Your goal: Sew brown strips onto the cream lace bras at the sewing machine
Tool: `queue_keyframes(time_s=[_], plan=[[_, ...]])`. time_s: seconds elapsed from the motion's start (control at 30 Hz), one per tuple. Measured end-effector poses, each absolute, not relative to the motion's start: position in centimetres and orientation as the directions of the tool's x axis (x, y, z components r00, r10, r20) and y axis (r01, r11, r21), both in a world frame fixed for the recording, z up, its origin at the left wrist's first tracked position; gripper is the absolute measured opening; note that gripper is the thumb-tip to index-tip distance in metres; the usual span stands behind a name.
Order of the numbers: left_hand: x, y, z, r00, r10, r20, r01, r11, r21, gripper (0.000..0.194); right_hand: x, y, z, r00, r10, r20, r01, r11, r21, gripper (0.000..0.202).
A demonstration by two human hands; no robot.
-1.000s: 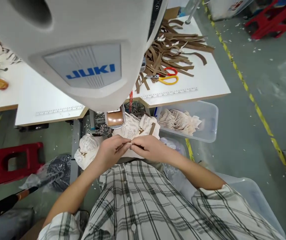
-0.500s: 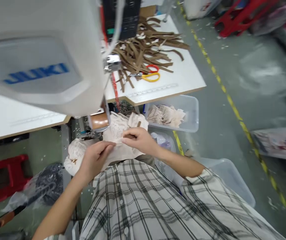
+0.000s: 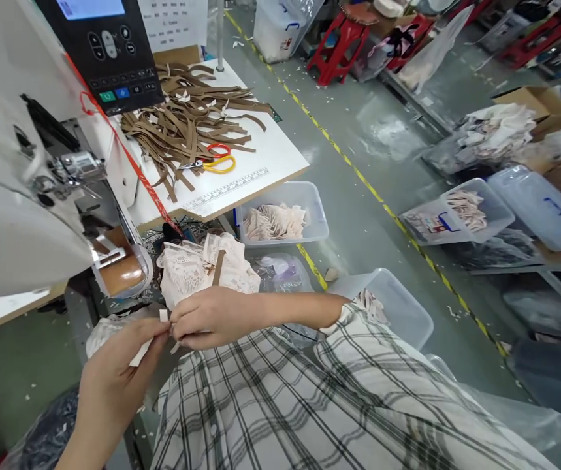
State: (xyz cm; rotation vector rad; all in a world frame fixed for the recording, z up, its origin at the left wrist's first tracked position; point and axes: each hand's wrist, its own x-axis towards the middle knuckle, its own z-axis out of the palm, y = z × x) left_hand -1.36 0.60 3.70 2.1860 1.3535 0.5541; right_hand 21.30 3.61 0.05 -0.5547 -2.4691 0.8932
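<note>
Close together in front of my shirt, both hands pinch a narrow pale fabric end (image 3: 163,316) that appears to belong to a cream lace garment (image 3: 187,271). My left hand (image 3: 118,372) is closed, thumb and forefinger pressed together on it. From the other side my right hand (image 3: 216,316) grips it with curled fingers, partly hiding the cloth. The garment lies bunched beyond my right hand, with a brown strip (image 3: 219,267) standing up from it. More pale cloth (image 3: 101,334) shows behind my left hand.
A sewing machine (image 3: 16,222) with a control panel (image 3: 108,59) fills the left. Brown strips (image 3: 187,117) and yellow-red scissors (image 3: 219,163) lie on the white table (image 3: 280,153). Clear bins (image 3: 317,212) with fabric pieces stand right, past them yellow floor tape (image 3: 358,173).
My hands have come closer together and moved lower left, off the middle of the lace garment. My view has turned right, showing the control panel and more floor.
</note>
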Motion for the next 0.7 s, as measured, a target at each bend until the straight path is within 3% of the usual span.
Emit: queue_keyframes(time_s=[0.17,0.3,0.43,0.53,0.63,0.7], plan=[[-1.7,0.4,4.5,0.397,0.913,0.087,0.737,-0.375,0.562,0.016,20.9,3.2,0.9,-0.813,0.477,0.335,0.285,0.826,-0.486,0.028],[-1.4,1.9,4.6,0.420,0.904,-0.081,0.758,-0.301,0.578,0.021,20.1,2.9,0.6,-0.790,0.527,0.312,0.357,0.810,-0.465,0.031],[-0.6,3.2,3.3,0.376,0.910,-0.173,0.680,-0.144,0.719,0.017,19.0,2.6,-0.7,-0.652,0.677,0.341,0.346,0.666,-0.661,0.024],[0.3,2.5,1.7,0.308,0.926,-0.217,0.332,0.109,0.937,0.019,18.1,2.3,-0.9,-0.491,0.806,0.329,0.223,0.482,-0.848,0.019],[1.4,1.0,0.3,0.111,0.973,-0.202,0.107,0.191,0.976,0.019,17.7,2.3,0.0,-0.411,0.858,0.309,0.147,0.396,-0.906,0.016],[1.8,0.2,0.0,-0.006,0.990,-0.143,0.059,0.143,0.988,0.020,17.8,2.3,0.7,-0.409,0.856,0.316,0.130,0.397,-0.908,0.014]])
